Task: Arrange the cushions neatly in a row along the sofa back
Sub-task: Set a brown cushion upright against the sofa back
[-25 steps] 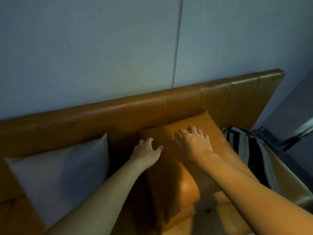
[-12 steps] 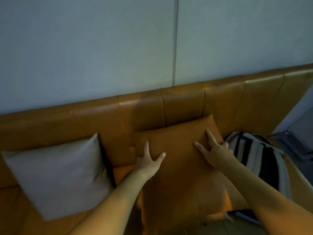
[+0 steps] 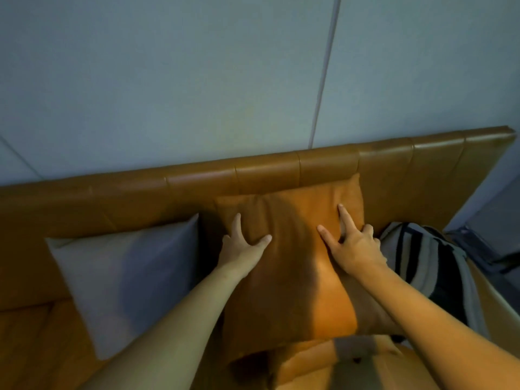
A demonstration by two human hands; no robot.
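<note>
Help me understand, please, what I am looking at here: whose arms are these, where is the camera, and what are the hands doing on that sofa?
There is no machine here. A person wears one wide-angle camera on the head, looking forward and down, so the arms are the person's own. The left hand and right hand lie open, fingers spread, pressing flat on an orange cushion that leans against the brown sofa back. Nothing is gripped. A grey cushion stands to its left, and a striped black-and-white cushion lies to its right, partly hidden by the right arm. A plain wall is behind the sofa.

Two bare forearms, no sleeves; hands [image 3: 353,246] without rings, gloves.
</note>
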